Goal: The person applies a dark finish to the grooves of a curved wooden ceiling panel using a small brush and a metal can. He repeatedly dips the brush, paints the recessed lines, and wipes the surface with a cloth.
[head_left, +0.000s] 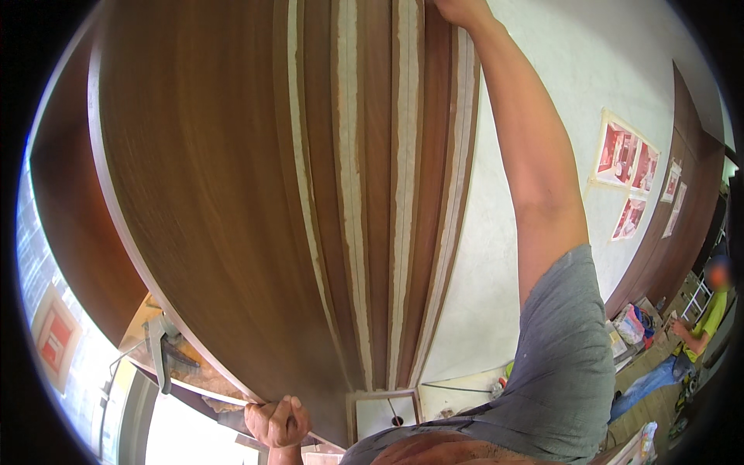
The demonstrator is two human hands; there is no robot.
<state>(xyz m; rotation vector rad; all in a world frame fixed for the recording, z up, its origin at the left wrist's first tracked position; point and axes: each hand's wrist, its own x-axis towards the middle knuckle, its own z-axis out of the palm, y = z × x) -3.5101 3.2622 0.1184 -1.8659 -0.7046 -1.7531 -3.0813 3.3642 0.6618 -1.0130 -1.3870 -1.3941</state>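
Note:
A tall, dark brown wood-grain panel (209, 194) rises in front of me, with a pale edge curving down its left side. To its right, brown strips alternate with pale grooves (353, 194) that have rough edges. My left hand (275, 422) is low, at the panel's lower edge, with its fingers curled into a fist. Whatever it grips, if anything, is hidden. My right arm stretches high, and my right hand (463, 12) is against the top of the strips by the pale wall. The upper frame edge cuts off its fingers.
Printed pictures (626, 159) are taped to the pale wall (504, 279) at right. A grey clamp-like tool (161, 349) hangs on a ledge at lower left. Far right, a person in a yellow-green top (709, 318) stands near a ladder (697, 294) and piled items (635, 325).

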